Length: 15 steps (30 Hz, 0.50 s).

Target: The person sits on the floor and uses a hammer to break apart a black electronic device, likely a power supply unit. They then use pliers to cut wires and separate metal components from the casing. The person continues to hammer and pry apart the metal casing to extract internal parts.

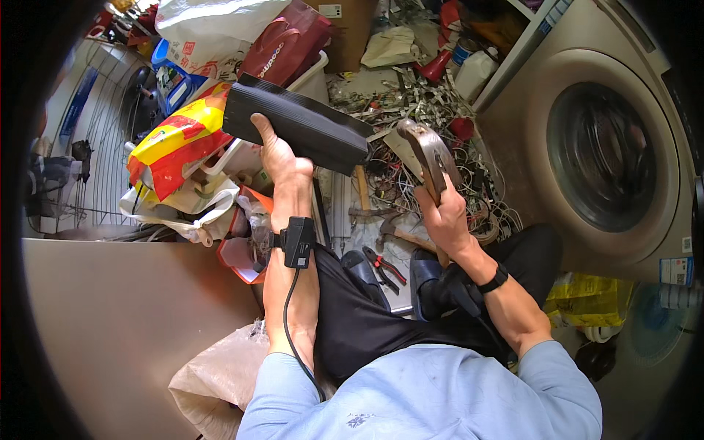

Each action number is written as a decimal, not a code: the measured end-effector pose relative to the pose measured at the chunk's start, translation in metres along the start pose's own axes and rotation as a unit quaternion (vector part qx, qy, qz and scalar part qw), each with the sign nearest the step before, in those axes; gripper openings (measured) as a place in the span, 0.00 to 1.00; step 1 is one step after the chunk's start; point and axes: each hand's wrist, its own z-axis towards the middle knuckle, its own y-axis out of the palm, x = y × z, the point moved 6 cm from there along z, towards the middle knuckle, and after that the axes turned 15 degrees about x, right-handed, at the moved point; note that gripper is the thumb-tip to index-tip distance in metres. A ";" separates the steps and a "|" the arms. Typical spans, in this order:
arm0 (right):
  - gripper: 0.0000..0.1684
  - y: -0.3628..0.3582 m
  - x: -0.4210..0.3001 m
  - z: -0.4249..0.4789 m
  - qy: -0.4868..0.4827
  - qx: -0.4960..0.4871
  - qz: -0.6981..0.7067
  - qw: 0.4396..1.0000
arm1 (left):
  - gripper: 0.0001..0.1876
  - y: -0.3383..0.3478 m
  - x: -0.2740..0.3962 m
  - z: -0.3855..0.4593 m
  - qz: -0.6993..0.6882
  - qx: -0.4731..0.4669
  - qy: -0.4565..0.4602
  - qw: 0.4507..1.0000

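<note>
My left hand (283,154) grips a long black box-like casing (308,135) with ribbed edges, thumb on its near face and the other fingers hidden behind. The casing is raised and tilted down to the right. In my right hand (448,214) is a claw hammer (432,148), held close under its metal head, which points up and stands apart from the casing's right end. Between my slippered feet lie red-and-black pliers (385,269). A second hammer (410,236) rests on the floor just beyond them, and another wooden-handled hammer (362,187) lies farther off.
A heap of wires and metal strips (396,93) covers the floor ahead. To the right stands a front-loading washing machine (605,159). Bags, including a red-and-yellow bag (181,137), crowd the left beside a wire rack (104,143). A woven sack (220,379) sits by my left side.
</note>
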 end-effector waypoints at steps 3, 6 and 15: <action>0.09 0.002 -0.013 -0.011 0.016 -0.043 0.001 0.999 | 0.46 -0.001 0.005 -0.003 -0.014 0.001 -0.010 1.000; 0.08 0.015 -0.017 -0.021 0.048 -0.076 0.009 0.996 | 0.45 -0.004 0.011 -0.004 -0.030 0.015 -0.021 0.999; 0.19 0.043 -0.004 -0.003 0.309 -0.078 0.137 0.938 | 0.45 0.008 0.009 -0.024 -0.065 -0.094 -0.132 0.985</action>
